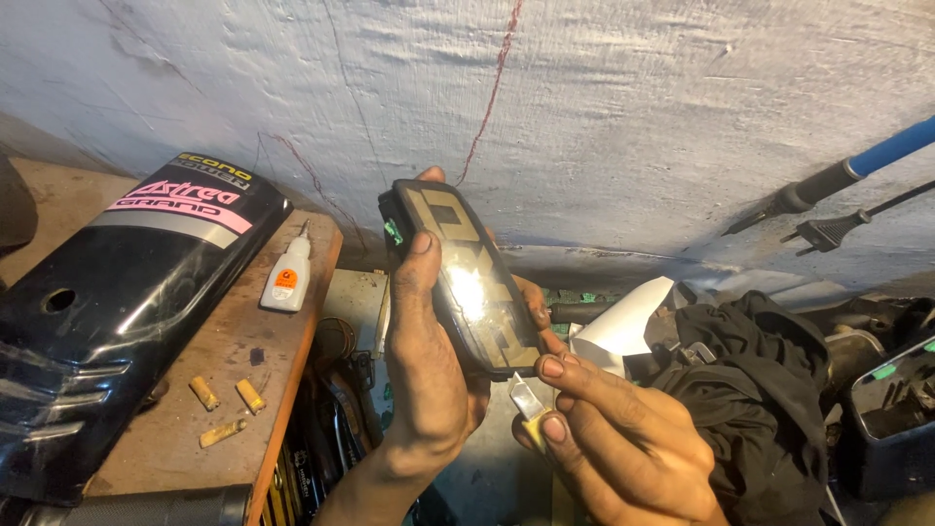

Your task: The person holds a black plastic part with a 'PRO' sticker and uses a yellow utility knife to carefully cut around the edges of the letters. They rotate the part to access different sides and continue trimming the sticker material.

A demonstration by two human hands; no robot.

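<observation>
Up near the wall, the left hand [429, 360] grips a dark, glossy instrument panel [467, 282] by its edge, thumb over the front, fingers wrapped behind, holding it upright and tilted. Just below, the right hand [614, 438] pinches a small knife [528, 404] between thumb and forefinger, blade tip close to the panel's lower corner. Left of the hands, a wooden bench [243, 370] carries a black cover [117, 292], a glue bottle [287, 278] and three cigarette butts [229, 404]. A black cloth [769, 390] lies to the right.

Both hands, left [424, 360] and right [623, 443], are bare and grimy (no gloves, no sleeves).
</observation>
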